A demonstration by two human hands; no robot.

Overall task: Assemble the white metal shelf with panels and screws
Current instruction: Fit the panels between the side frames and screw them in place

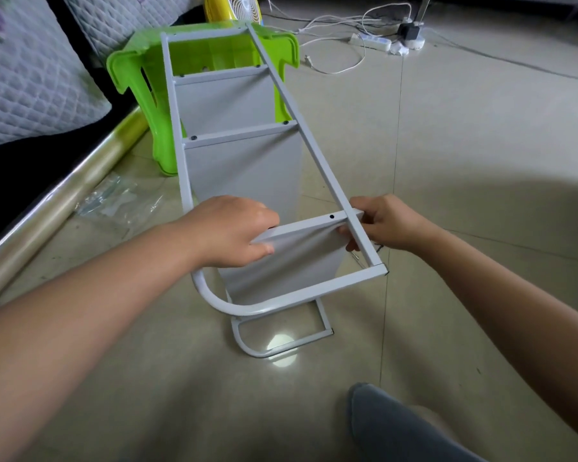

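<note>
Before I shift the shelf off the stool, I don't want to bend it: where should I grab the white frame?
Probably the straight side rails of the white frame, one from each side, near the screwed panels. The near panel, held by the left hand and right hand, shows an empty screw hole.

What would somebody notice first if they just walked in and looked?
Probably the white shelf frame in the middle, with the left hand and right hand gripping the nearest panel at its two ends. Next, the bright green stool behind it, at the frame's far end beside the bed.
</note>
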